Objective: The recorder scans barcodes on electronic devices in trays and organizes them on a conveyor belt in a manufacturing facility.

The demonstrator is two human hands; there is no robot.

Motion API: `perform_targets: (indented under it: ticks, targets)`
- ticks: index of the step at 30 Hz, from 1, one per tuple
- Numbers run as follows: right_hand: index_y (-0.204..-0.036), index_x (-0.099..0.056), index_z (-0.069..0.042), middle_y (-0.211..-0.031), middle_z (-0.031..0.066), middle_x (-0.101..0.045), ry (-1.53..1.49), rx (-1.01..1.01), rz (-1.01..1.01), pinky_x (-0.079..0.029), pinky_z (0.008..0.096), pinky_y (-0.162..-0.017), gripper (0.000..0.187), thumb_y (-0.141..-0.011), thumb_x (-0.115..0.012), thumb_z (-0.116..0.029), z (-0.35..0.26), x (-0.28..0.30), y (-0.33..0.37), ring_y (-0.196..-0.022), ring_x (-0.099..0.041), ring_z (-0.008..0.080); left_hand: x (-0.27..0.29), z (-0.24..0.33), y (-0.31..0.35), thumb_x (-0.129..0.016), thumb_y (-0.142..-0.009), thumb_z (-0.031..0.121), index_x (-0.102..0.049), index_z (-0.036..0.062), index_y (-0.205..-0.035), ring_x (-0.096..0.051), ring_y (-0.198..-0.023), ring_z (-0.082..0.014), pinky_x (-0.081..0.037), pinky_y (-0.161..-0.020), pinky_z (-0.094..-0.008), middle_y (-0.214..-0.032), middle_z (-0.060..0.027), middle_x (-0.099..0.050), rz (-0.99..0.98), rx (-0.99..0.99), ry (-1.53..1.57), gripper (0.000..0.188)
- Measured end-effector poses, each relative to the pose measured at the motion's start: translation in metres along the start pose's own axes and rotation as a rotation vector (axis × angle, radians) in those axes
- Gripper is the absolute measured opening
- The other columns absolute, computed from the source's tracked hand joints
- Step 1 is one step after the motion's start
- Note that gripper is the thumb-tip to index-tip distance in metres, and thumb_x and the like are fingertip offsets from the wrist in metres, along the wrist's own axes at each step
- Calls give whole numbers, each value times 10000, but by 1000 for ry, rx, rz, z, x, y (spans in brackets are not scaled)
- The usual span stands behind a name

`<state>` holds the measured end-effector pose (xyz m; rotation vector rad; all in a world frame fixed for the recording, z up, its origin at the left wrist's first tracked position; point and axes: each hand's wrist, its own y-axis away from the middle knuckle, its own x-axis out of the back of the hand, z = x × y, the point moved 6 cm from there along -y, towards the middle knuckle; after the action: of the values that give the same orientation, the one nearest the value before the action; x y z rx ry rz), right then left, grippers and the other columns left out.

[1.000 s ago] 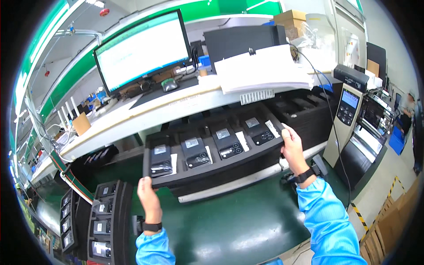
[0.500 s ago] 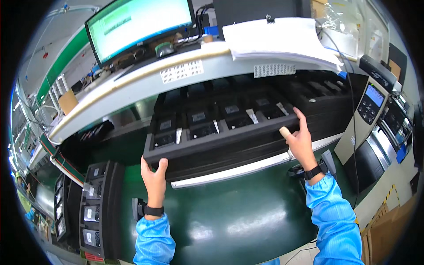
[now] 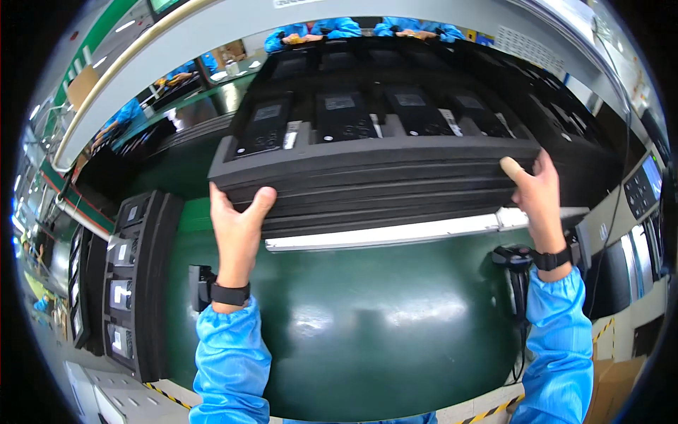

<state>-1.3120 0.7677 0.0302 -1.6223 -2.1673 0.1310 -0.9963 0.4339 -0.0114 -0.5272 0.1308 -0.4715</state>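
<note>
A black foam tray (image 3: 381, 150) holds several flat black devices (image 3: 342, 116) in its pockets, some with a white label strip beside them. It lies on top of a stack of similar black trays (image 3: 395, 192). My left hand (image 3: 239, 227) grips the tray's front left corner, thumb on the front side. My right hand (image 3: 539, 196) holds the front right corner, with its thumb against the front and a pale cover on the thumb tip. The other fingertips of both hands are partly hidden. In front of the stack runs a white bar (image 3: 395, 233) on the green tabletop (image 3: 374, 353).
A handheld scanner (image 3: 512, 256) stands beside my right wrist. More loaded foam trays (image 3: 159, 283) are stacked at the left. A shelf edge (image 3: 409, 13) crosses above. At the right is a device with a screen (image 3: 644, 185). Co-workers' blue sleeves (image 3: 339, 28) show beyond.
My view has shifted lower, beneath the shelf, so the far trays and co-workers show. Both hands keep hold of the tray's front corners, and the tray now looks more level.
</note>
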Motion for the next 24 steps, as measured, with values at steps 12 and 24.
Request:
perform_targets:
  ticks: [12, 24]
  targets:
    - [-1581, -305, -62, -1385, 165, -576, 77, 58, 84, -338, 170, -407, 717, -990, -652, -271, 42, 5, 1, -642, -607, 55, 40, 12, 32, -776, -860, 166, -191, -47, -1581, -291, -1518, -339, -254, -1232, -417, -1602, -279, -306, -263, 28, -268, 953]
    - [-1176, -614, -26, -979, 55, -719, -161, -259, -548, -496, 207, -566, 241, -941, -656, -63, 44, -45, 201, -730, -660, 93, 469, 62, 70, -615, -935, 456, -374, 13, -1491, -600, -1214, -465, -482, -1030, -496, -1290, -334, -619, 416, 563, -1430, 750]
